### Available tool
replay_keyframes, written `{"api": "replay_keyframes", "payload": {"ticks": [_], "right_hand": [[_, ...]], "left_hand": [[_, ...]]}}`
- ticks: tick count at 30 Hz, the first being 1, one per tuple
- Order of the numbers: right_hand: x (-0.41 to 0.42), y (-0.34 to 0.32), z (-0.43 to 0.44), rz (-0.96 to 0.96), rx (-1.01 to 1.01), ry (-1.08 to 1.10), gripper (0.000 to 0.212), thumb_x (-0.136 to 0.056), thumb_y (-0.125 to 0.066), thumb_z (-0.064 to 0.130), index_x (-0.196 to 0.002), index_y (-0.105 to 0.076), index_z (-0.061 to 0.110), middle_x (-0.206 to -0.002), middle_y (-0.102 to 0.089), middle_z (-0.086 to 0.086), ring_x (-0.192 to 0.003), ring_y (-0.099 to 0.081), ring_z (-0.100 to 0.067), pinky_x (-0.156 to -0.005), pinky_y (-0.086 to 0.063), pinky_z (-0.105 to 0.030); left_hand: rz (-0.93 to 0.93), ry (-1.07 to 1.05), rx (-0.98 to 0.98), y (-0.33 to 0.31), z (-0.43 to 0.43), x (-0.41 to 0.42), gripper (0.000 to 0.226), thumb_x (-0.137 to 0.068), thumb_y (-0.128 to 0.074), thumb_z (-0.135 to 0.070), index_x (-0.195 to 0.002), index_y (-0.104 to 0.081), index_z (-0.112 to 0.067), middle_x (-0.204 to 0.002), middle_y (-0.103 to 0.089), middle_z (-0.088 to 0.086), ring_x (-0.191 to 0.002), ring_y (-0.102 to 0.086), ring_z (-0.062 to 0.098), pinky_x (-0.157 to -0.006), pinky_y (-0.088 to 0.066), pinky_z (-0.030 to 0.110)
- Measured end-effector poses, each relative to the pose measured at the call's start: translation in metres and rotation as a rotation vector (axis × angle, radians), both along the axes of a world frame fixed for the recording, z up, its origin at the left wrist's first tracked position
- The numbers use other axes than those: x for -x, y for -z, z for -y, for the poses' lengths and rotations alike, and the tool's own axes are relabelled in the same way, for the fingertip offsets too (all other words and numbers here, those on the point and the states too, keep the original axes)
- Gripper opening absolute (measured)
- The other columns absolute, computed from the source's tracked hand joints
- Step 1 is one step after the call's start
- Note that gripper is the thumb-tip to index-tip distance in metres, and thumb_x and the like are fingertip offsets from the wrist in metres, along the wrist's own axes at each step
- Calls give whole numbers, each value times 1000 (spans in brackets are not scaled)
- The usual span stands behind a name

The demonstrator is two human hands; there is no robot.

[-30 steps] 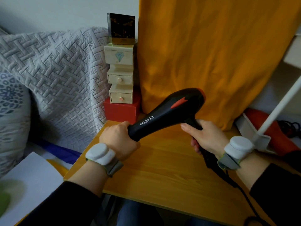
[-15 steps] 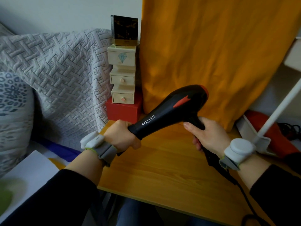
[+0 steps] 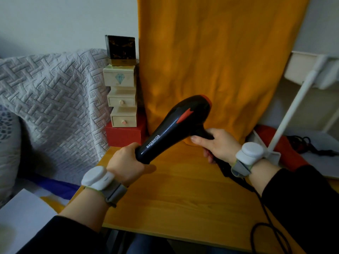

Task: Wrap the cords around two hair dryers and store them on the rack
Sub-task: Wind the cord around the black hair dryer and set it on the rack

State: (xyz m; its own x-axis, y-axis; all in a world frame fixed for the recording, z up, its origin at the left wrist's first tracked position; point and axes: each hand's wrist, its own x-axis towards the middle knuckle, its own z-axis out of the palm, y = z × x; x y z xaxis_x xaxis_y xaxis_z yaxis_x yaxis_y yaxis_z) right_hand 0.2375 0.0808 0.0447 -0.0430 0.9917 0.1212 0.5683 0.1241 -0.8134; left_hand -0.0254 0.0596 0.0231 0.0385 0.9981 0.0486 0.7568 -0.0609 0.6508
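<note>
A black hair dryer [image 3: 172,131] with an orange mark is held above the wooden table [image 3: 183,195], its barrel sloping down to the left. My left hand [image 3: 128,162] is closed around the nozzle end. My right hand [image 3: 216,143] grips the handle. The black cord [image 3: 264,213] runs from under my right hand along the table and loops at the lower right. A red hair dryer [image 3: 282,149] with a bundled dark cord [image 3: 311,143] lies on the white rack's lower shelf [image 3: 322,162] at the right.
An orange curtain [image 3: 220,61] hangs behind the table. A stack of small boxes [image 3: 122,99] stands at the table's back left corner. A quilted grey blanket [image 3: 51,110] covers furniture at the left. The rack's white slanted pole [image 3: 293,110] rises at the right.
The dryer's back end has tilted higher while my left hand has lowered the nozzle end slightly. Both hands have kept their grip.
</note>
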Motion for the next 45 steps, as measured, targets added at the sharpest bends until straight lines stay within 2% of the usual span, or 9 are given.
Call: {"api": "replay_keyframes", "payload": {"ticks": [7, 12, 15, 20, 27, 32, 36, 40, 45], "right_hand": [[4, -32, -9, -16, -17, -86, 34, -74, -76, 43, -72, -60, 13, -48, -61, -3, -38, -56, -20, -37, -44, -25], [15, -58, -8, 51, -53, -160, 46, -68, -81, 43, -83, -64, 3, -53, -65, -4, -41, -59, -19, -39, -46, -25], [11, -78, -7, 17, -87, -164, 46, -67, -79, 47, -92, -69, 10, -71, -73, -2, -60, -69, -21, -58, -56, -33], [-15, -98, 0, 157, -162, -103, 56, -66, -63, 68, -98, -71, 23, -67, -66, 15, -63, -61, 5, -61, -42, -17], [-41, -94, 10, -94, -99, -79, 63, -61, -70, 58, -107, -66, 14, -94, -74, -5, -81, -73, -21, -68, -60, -39], [-50, -85, 17, -308, -76, -55, 34, -83, -70, 23, -112, -61, 8, -92, -69, -12, -77, -70, -25, -69, -58, -42], [-48, -71, 23, -476, -26, 4, 23, -90, -62, 30, -106, -58, 14, -88, -66, -15, -69, -67, -23, -63, -58, -41], [-47, -57, 27, -422, 34, 46, 24, -97, -52, 20, -117, -50, 8, -83, -64, -15, -63, -63, -23, -56, -53, -33], [-49, -35, 33, -102, 17, 83, 50, -79, -66, -8, -123, -50, 10, -109, -63, -10, -103, -62, -25, -85, -53, -36]], "left_hand": [[200, 57, -157, -35, -9, -22, 106, -54, -85, -59, -143, -37, -27, -111, -51, -19, -95, -54, 3, -72, -39, 14], [263, 26, -188, -42, -14, -32, 51, -60, -87, -40, -100, -58, -28, -83, -62, -14, -75, -60, 1, -59, -45, 16], [354, -6, -197, -39, -15, -29, 40, -62, -88, -34, -82, -53, -36, -77, -67, -7, -69, -65, 8, -57, -51, 24], [649, -119, -146, -29, -17, -21, 47, -58, -91, -28, -93, -59, -35, -90, -73, -2, -81, -70, 20, -70, -59, 40], [871, -246, -111, -15, -20, -21, 56, -57, -91, -26, -105, -63, -28, -98, -72, 2, -87, -69, 27, -78, -59, 47], [991, -284, -127, -11, -17, -28, 63, -51, -92, -35, -105, -60, -30, -102, -69, -4, -90, -66, 20, -74, -56, 39], [1074, -275, -131, -11, -14, -38, 66, -58, -91, -32, -114, -58, -26, -104, -67, -6, -92, -65, 17, -70, -53, 32], [1131, -267, -142, -10, -14, -40, 53, -63, -89, -28, -106, -59, -30, -106, -67, -3, -95, -66, 20, -76, -55, 37], [1190, -300, -124, -9, -16, -46, 68, -66, -88, -31, -124, -54, -21, -113, -66, 0, -101, -65, 25, -89, -54, 46]]}}
